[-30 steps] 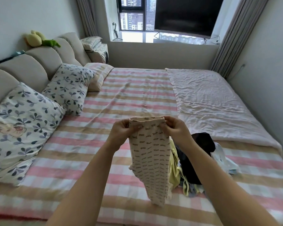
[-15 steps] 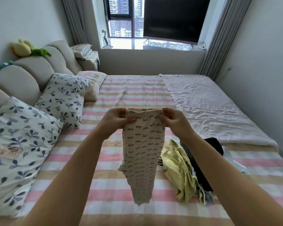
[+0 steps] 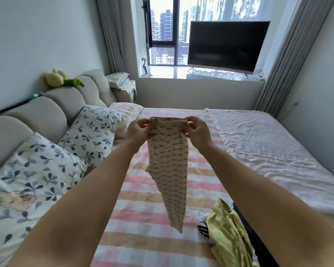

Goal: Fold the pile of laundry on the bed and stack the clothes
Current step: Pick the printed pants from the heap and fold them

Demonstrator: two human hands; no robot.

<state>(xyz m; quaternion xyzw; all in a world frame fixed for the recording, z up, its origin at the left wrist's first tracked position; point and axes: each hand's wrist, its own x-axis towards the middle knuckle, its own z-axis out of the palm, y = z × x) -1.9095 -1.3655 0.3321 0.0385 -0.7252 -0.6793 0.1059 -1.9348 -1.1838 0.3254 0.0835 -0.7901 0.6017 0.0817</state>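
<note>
Along your left side I count three pillows against the padded headboard: a near leaf-print pillow, a far leaf-print pillow and a striped pillow beyond them. Two plush toys sit on top of the headboard, a yellow plush and a green plush.

At the middle, your left hand and right hand each pinch one end of the waistband of a single pair of patterned trousers, thumbs toward you and fingers curled behind. The trousers hang in the air over the striped sheet, just left of the laundry pile.

To the right, one pink blanket covers that half of the bed, and one dark television stands at the window. In the pile I can tell three pieces apart: a yellow-green one on top, a black-and-white striped bit at its left edge, and a dark one mostly hidden by your right forearm.

Compared with half a second ago, your hands have lifted the trousers higher and farther out, your view has tipped up to show more window, and the pile sits lower and nearer the right corner.

The trousers are cream with rows of small dark marks. Their ribbed waistband is pulled flat, the legs lie together, and the cloth narrows to the hem.
</note>
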